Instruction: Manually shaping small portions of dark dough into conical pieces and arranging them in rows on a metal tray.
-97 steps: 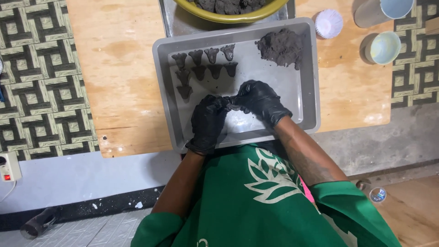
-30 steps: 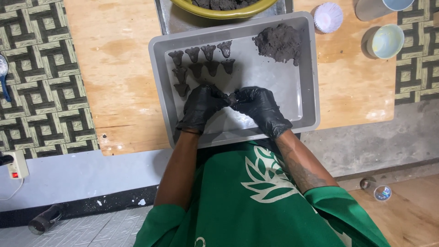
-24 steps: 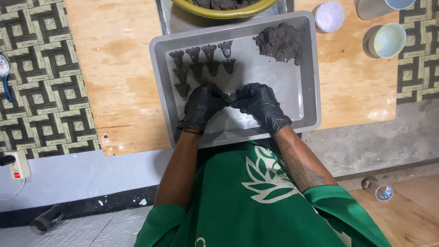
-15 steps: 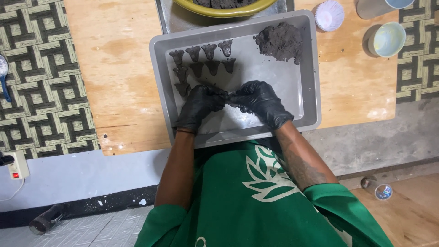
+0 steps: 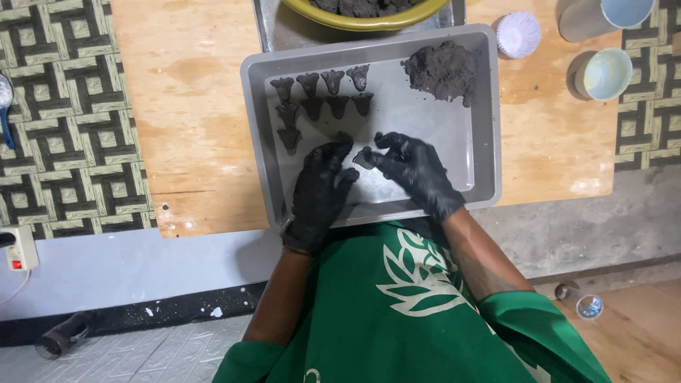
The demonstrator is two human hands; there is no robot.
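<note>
Both my hands wear black gloves and work over a grey metal tray (image 5: 486,128) on a wooden board. My right hand (image 5: 415,170) pinches a small dark clay piece (image 5: 364,157) at its fingertips. My left hand (image 5: 320,188) lies flat beside it with fingers spread, its fingertips close to the piece. Several small cone-shaped clay pieces (image 5: 323,99) stand in rows at the tray's far left. A lump of dark clay (image 5: 443,69) sits in the tray's far right corner.
A yellow bowl (image 5: 369,14) of dark clay stands behind the tray. A white paper cup liner (image 5: 518,34) and two cups (image 5: 603,72) are at the right. A patterned mat (image 5: 64,113) lies to the left, with a power socket (image 5: 18,248) below it.
My hands have drawn apart. The left hand has let go and flattened on the tray, while the right hand keeps the small clay piece. The camera view has shifted slightly.
</note>
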